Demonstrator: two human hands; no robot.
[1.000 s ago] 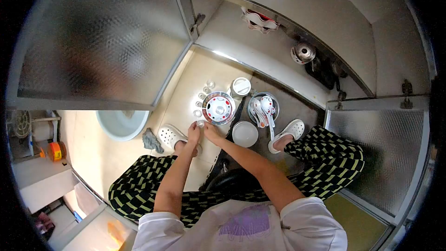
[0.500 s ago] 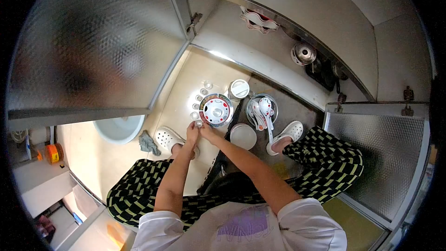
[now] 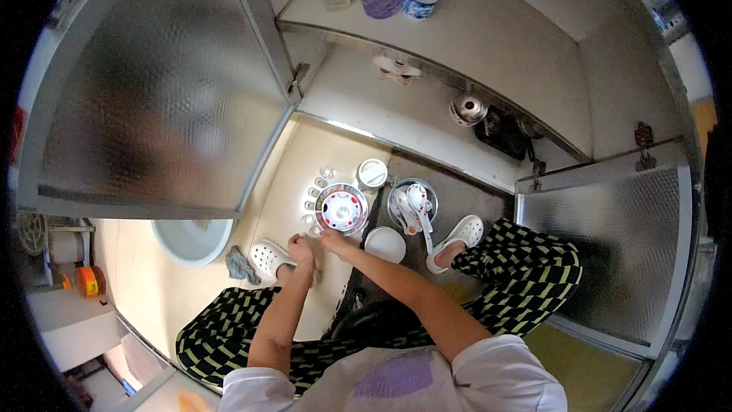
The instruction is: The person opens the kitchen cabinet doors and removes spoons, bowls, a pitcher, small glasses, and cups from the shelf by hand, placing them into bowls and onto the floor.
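Observation:
My right hand [image 3: 333, 243] reaches to the near end of a curved row of small clear glasses on the floor. Its fingertips close on the nearest small glass [image 3: 314, 231]. Just left of it, my left hand [image 3: 300, 249] is closed with fingers curled in; whatever it may hold is hidden. Beside the glasses sits a patterned dish [image 3: 361, 223] carrying white crockery with red and black dots [image 3: 341, 204]. A round white-lidded container [image 3: 373, 173] stands beyond it.
A metal bowl [image 3: 435, 204] holds several spotted spoons [image 3: 416, 198]. White plates [image 3: 385, 245] lie nearby. A blue basin [image 3: 191, 248] and grey cloth [image 3: 242, 266] are at left. Open cabinet doors [image 3: 152, 99] flank me; the shelf [image 3: 496, 46] bears cups [image 3: 420, 1].
My hands, together at a glass before, have parted slightly, with the left drawn off to the left. The view has tilted up, showing more of the shelf.

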